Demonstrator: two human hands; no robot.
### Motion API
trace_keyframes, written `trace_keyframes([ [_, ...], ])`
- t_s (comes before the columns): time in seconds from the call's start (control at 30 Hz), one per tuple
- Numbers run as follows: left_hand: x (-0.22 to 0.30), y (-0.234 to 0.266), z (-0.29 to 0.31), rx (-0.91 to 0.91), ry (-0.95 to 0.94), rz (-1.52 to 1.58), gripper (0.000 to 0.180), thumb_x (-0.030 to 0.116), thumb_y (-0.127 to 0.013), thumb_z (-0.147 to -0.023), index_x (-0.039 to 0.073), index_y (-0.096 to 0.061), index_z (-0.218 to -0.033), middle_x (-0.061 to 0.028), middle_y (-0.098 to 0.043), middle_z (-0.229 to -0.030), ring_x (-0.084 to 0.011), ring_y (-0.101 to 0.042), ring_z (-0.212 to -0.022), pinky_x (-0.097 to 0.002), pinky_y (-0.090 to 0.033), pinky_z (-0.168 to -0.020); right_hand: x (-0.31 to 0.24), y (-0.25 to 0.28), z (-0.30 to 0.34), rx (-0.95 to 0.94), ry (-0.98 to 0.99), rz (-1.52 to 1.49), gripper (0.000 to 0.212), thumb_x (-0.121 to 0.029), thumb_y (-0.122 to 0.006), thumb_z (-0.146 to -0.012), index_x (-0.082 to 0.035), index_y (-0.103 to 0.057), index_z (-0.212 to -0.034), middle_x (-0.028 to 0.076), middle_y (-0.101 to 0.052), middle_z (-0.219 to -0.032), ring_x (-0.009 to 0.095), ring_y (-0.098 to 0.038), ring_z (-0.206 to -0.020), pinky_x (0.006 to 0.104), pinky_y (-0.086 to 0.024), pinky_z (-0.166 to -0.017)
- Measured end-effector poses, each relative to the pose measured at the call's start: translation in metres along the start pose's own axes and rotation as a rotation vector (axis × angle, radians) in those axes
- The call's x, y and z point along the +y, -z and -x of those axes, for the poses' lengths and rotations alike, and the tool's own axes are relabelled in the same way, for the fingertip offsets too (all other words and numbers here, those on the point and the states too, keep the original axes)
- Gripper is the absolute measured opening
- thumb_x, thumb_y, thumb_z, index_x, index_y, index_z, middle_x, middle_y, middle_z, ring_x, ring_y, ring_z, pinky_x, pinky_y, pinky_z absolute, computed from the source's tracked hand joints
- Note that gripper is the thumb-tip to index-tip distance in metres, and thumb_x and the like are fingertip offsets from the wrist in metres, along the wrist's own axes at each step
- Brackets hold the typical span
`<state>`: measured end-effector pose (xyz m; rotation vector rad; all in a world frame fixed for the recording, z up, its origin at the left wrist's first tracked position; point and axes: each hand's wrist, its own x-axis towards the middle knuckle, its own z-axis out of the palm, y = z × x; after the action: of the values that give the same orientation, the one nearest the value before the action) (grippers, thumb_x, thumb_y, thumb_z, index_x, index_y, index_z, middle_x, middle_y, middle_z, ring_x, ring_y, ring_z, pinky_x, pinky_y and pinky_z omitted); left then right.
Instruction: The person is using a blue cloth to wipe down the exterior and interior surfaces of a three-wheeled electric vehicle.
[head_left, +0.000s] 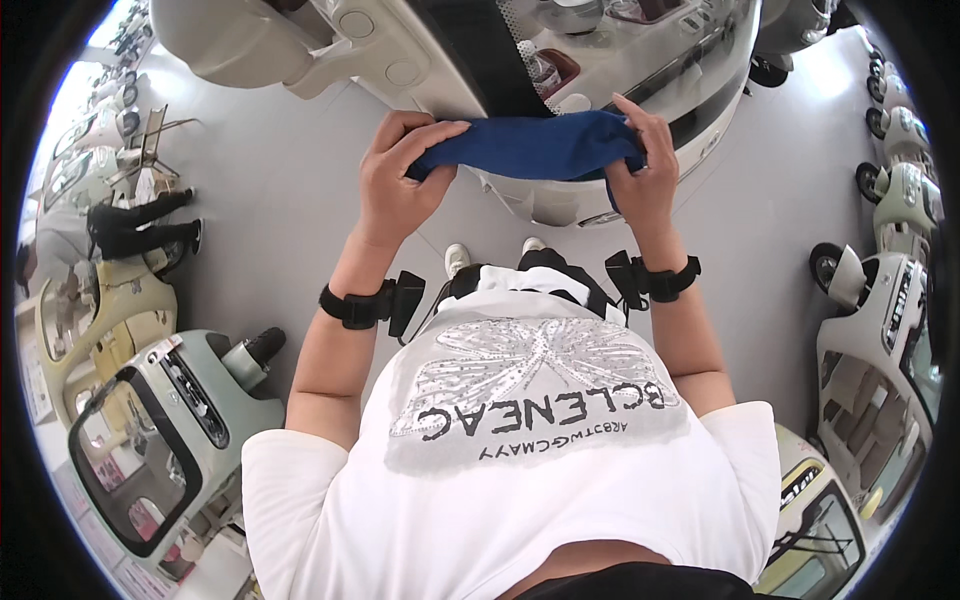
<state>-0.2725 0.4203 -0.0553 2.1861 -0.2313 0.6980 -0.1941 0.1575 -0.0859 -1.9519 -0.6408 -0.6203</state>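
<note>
A folded dark blue cloth [540, 147] stretches level between my two hands, at chest height in front of me. My left hand [400, 170] pinches its left end between thumb and fingers. At the other end, my right hand [643, 165] grips the cloth, thumb below and one finger pointing up; a loose flap hangs beside that thumb. Just beyond the cloth is a pale small vehicle [690, 100] with a glass windscreen and a dark panel [465, 55] along its edge. The cloth hides part of the vehicle's body.
Small pale vehicles stand on both sides, including a light green one [215, 400] at left and a row of them [890, 310] at right. A person in dark clothes [140, 225] bends near a wooden easel-like stand [155, 140]. Grey floor [270, 200] lies between.
</note>
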Motion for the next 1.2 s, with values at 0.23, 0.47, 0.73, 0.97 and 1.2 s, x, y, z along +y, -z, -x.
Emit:
trace_keyframes([
  [0.23,-0.017,0.007,0.017,-0.633,0.056,0.077,0.046,-0.008,-0.067,-0.061,0.014,-0.076,-0.1,-0.0068,-0.061,-0.095,-0.0262,-0.063,-0.085,-0.0321,-0.052,-0.075,-0.014,-0.012,0.096,-0.39,-0.614,0.063,0.079,0.003,-0.062,-0.067,-0.014,-0.044,-0.142,0.011,-0.059,-0.092,0.028,-0.062,-0.083,0.0341,-0.05,-0.078],
  [0.47,-0.034,0.006,0.015,-0.67,0.105,0.102,0.045,-0.007,-0.068,-0.063,0.012,-0.074,-0.104,-0.0077,-0.062,-0.097,-0.0249,-0.064,-0.086,-0.0324,-0.052,-0.076,-0.024,-0.035,0.087,-0.063,-0.87,-0.612,0.063,0.007,-0.058,-0.073,-0.003,-0.043,-0.134,0.005,-0.057,-0.092,0.012,-0.055,-0.085,0.0236,-0.045,-0.08],
  [0.73,-0.024,-0.004,0.008,-0.743,0.081,0.096,0.045,-0.009,-0.066,-0.065,0.01,-0.074,-0.104,-0.008,-0.062,-0.098,-0.0245,-0.064,-0.088,-0.0316,-0.052,-0.077,-0.023,-0.031,0.089,-0.055,-0.962,-0.887,0.062,0.005,-0.061,-0.077,-0.005,-0.043,-0.135,0.005,-0.059,-0.096,0.013,-0.058,-0.09,0.0242,-0.046,-0.084],
  [0.97,-0.019,-0.008,0.004,-0.738,0.072,0.058,0.043,-0.007,-0.066,-0.065,0.009,-0.073,-0.105,-0.0087,-0.062,-0.098,-0.0244,-0.064,-0.088,-0.0316,-0.052,-0.077,-0.012,-0.03,0.08,-0.024,-0.844,-0.847,0.059,0.004,-0.058,-0.074,-0.004,-0.048,-0.132,0.003,-0.06,-0.094,0.011,-0.058,-0.087,0.0236,-0.046,-0.082],
  [1.2,-0.018,-0.009,0.006,-0.718,0.063,0.064,0.041,-0.002,-0.07,-0.065,0.012,-0.073,-0.103,-0.0088,-0.063,-0.097,-0.0284,-0.064,-0.087,-0.0361,-0.053,-0.075,-0.004,-0.02,0.079,-0.018,-0.827,-0.693,0.042,-0.001,-0.055,-0.073,0.0,-0.063,-0.114,0.004,-0.064,-0.094,0.011,-0.059,-0.087,0.0239,-0.047,-0.083],
])
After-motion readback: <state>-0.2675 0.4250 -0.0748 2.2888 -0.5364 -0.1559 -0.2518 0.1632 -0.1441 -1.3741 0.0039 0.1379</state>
